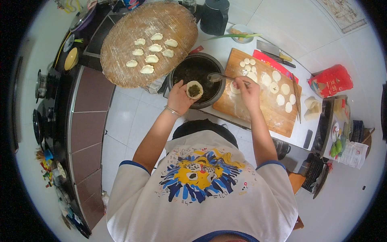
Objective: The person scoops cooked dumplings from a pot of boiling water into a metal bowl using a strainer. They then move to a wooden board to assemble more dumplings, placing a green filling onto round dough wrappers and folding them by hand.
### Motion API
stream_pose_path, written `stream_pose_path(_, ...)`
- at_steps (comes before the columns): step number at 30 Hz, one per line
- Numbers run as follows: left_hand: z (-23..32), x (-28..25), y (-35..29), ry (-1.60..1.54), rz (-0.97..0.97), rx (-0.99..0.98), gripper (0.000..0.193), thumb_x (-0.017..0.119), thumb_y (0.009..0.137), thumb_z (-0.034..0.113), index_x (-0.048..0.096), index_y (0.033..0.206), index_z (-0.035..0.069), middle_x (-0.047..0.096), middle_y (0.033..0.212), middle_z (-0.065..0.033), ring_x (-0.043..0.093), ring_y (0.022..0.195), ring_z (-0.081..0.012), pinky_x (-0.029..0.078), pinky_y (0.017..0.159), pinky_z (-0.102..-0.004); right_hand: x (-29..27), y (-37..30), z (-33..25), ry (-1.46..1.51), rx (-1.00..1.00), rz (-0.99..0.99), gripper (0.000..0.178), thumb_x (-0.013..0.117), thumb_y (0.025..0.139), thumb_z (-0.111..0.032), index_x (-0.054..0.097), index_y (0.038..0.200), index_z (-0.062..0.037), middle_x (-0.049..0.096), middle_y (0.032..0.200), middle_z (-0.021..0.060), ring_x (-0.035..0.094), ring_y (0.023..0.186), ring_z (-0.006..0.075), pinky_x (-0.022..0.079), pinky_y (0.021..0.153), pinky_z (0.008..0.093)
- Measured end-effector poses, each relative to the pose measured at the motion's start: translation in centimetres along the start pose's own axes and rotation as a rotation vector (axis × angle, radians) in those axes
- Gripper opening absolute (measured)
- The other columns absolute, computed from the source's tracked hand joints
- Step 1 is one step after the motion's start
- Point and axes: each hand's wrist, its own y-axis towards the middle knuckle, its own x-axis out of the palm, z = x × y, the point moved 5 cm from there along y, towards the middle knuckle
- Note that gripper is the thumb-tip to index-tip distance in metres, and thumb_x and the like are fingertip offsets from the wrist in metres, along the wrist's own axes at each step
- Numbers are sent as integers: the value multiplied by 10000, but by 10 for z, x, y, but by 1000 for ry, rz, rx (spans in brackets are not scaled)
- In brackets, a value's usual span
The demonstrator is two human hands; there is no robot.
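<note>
My left hand [179, 98] holds a round dumpling wrapper [194, 90] with a dark green filling [194, 89] in its middle, close to the left rim of a dark pot [219, 90]. In my right hand [247, 90] is a metal spoon [216, 77], its bowl over the pot and its handle between my fingers. More green filling lies inside the pot. To the right, a wooden cutting board [258, 113] carries several flat dough rounds [281, 99] and smaller dough pieces [247, 61].
Several folded dumplings [151, 59] lie on a large round woven tray [121, 44] at the back left. Behind the board are a cleaver [267, 48], a knife [282, 62] and a plate with green onion [242, 34]. A rolling pin [297, 94] rests along the board's right edge, near a red bag [331, 80].
</note>
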Motion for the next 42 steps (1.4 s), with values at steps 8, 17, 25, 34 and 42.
stream_pose_path(8,6,-73,-18,11,135,21,565,349,868,431,440,1170,-37,506,1169,-162,478,1089,-286,356,953,-399,72,-3,53,-823,-317,-474,170,507,789,-117,649,854,-49,607,887,86,565,883,251,467,760,344)
stream_pose_path(17,-3,-104,-19,-57,127,22,524,332,885,409,454,1156,-22,519,1149,-139,471,1091,-265,343,957,-376,77,-3,44,-818,-374,-726,205,493,785,-112,655,898,-58,621,909,88,542,973,243,454,830,322)
stream_pose_path(25,1,-109,-18,-14,104,23,520,309,896,408,464,1148,-19,538,1133,-131,503,1061,-248,366,937,-358,76,3,26,-502,-286,-755,155,539,781,-102,648,857,-22,620,864,149,576,775,321,469,705,361)
stream_pose_path(34,-2,-107,-19,11,91,38,507,318,894,405,476,1142,-7,539,1134,-119,500,1065,-234,360,942,-344,74,12,65,-210,395,-441,191,546,843,-143,621,870,31,612,644,85,565,549,115,453,516,256)
stream_pose_path(42,-6,-110,-18,-21,109,30,512,322,891,409,482,1140,-8,551,1118,-113,506,1052,-228,368,930,-335,72,7,50,-446,-54,-431,164,526,834,-112,625,886,9,628,779,126,604,701,230,484,633,311)
